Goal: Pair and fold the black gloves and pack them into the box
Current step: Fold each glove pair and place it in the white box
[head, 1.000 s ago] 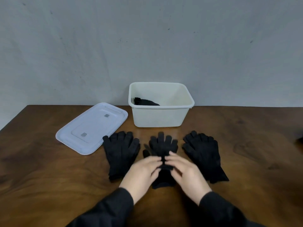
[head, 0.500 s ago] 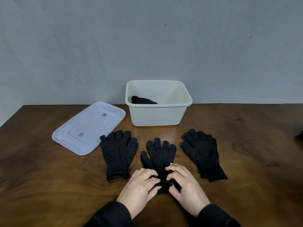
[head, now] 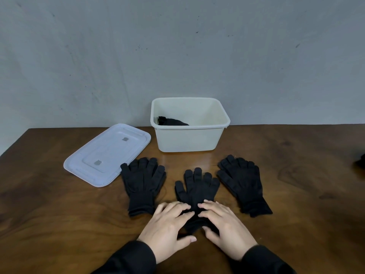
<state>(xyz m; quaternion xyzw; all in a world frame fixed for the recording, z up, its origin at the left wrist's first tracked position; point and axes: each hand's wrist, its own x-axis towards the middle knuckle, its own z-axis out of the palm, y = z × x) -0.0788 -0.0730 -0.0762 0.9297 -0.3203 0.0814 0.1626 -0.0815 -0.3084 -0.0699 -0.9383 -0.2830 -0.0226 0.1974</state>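
Observation:
Three stacks of black gloves lie flat on the wooden table: a left stack [head: 143, 182], a middle stack [head: 197, 186] and a right stack [head: 242, 180]. My left hand [head: 169, 224] and my right hand [head: 223, 224] rest side by side on the cuff end of the middle stack, fingers fairly straight and pressing down. The cuff itself is mostly hidden under them. Behind the gloves stands the open white box [head: 189, 139], with a folded black glove bundle [head: 170, 122] in its left part.
The box's white lid [head: 107, 155] lies flat at the left, its corner close to the left glove stack. A grey wall rises just behind the box. A dark object [head: 361, 162] shows at the right edge of the table.
Both hands have slid back toward me along the middle gloves, from the palm area down to the cuff, and spread flatter. The other gloves, box and lid have not moved.

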